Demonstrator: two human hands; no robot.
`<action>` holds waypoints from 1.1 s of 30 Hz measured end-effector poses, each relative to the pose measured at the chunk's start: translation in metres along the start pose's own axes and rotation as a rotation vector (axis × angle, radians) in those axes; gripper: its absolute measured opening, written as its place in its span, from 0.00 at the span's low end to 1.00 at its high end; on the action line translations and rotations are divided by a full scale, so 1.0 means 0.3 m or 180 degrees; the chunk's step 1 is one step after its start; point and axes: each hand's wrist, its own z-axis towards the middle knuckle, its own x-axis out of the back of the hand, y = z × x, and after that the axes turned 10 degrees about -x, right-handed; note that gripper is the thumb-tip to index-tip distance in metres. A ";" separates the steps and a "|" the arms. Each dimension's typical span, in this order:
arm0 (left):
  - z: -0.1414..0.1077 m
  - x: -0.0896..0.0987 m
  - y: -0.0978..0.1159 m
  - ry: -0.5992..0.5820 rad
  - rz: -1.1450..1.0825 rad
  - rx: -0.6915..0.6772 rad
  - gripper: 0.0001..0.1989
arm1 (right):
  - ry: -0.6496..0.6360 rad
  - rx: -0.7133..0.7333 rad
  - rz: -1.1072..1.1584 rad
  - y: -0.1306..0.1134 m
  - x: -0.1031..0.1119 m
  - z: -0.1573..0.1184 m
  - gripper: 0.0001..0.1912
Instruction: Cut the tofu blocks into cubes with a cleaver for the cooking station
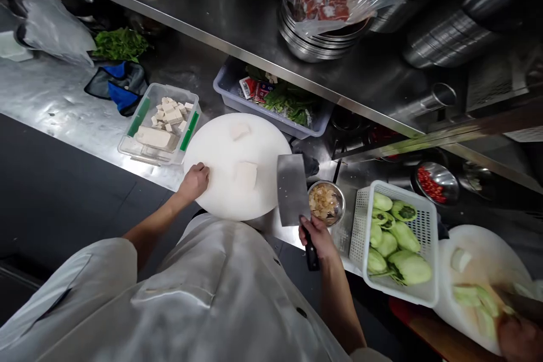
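Note:
My right hand (317, 237) grips the black handle of a cleaver (292, 189), its broad blade lying over the right edge of a round white cutting board (216, 150). My left hand (195, 182) is closed in a curl at the board's left edge; the palm side is hidden. Two pale pieces, apparently tofu, are on the board: a larger slab (246, 175) near the middle and a smaller piece (241, 132) farther back. Left of the board, a clear plastic box (123, 144) contains white cubes (169, 113) and a larger white block (155, 137).
Right of the cleaver stands a metal bowl (341, 212) of pale brown pieces. Beyond it are a white basket (430, 271) of green vegetables and a co-worker's hand (520, 336) at another board (445, 254). A steel shelf (237, 28) overhangs a purple-grey bin (224, 93).

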 end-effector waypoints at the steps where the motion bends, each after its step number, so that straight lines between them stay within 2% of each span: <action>1: -0.009 0.001 -0.002 0.0042 -0.0061 0.0064 0.08 | -0.0088 0.0048 -0.0243 -0.001 -0.035 -0.010 0.27; 6: -0.044 -0.004 0.004 0.0329 -0.0362 0.0359 0.10 | -0.0576 0.0310 -0.1271 -0.067 -0.285 0.034 0.16; 10: -0.046 -0.026 0.015 0.0571 -0.0630 0.0405 0.12 | -0.0579 0.0280 -0.1745 -0.085 -0.464 0.085 0.14; 14: -0.066 -0.042 0.010 0.0825 -0.0820 0.0370 0.12 | -0.0720 0.0217 -0.1654 -0.083 -0.572 0.097 0.12; 17: -0.028 0.011 0.009 0.0931 -0.0688 0.0110 0.11 | -0.0678 0.0238 -0.1399 -0.109 -0.598 0.070 0.13; 19: 0.099 0.102 0.017 0.0993 -0.0532 -0.0413 0.09 | -0.0382 0.0375 -0.1157 -0.137 -0.583 0.031 0.14; 20: 0.204 0.162 0.024 0.1044 -0.0482 -0.0761 0.08 | -0.0159 0.0452 -0.1003 -0.150 -0.566 0.006 0.14; 22: 0.483 0.294 0.049 0.1283 -0.0485 -0.1343 0.07 | 0.0378 0.0605 -0.0701 -0.168 -0.521 -0.053 0.15; 23: 0.639 0.355 0.065 0.1489 -0.0564 -0.1502 0.07 | 0.0671 0.0663 -0.0602 -0.169 -0.497 -0.084 0.16; 24: 0.787 0.405 0.085 0.1684 -0.0683 -0.1573 0.07 | 0.0964 0.0692 -0.0580 -0.166 -0.474 -0.114 0.16; 25: 0.915 0.441 0.106 0.1867 -0.0862 -0.1450 0.07 | 0.1240 0.0693 -0.0663 -0.156 -0.456 -0.141 0.16; 26: 1.008 0.458 0.128 0.1975 -0.1069 -0.1218 0.09 | 0.1483 0.0657 -0.0841 -0.142 -0.444 -0.165 0.14; 27: 1.059 0.455 0.150 0.1984 -0.1198 -0.1253 0.10 | 0.1675 0.0578 -0.1087 -0.123 -0.438 -0.183 0.12; 28: 1.063 0.432 0.170 0.1916 -0.1310 -0.1325 0.10 | 0.1794 0.0462 -0.1372 -0.102 -0.440 -0.195 0.10; 29: 1.023 0.392 0.185 0.1761 -0.1382 -0.1506 0.09 | 0.1858 0.0317 -0.1669 -0.081 -0.450 -0.203 0.08; 31: 0.842 0.275 0.191 0.1258 -0.1456 -0.1944 0.05 | 0.1893 -0.0010 -0.2203 -0.043 -0.488 -0.208 0.05; 33: 0.609 0.141 0.164 0.0723 -0.1521 -0.2019 0.06 | 0.1884 -0.0268 -0.2590 -0.025 -0.545 -0.211 0.07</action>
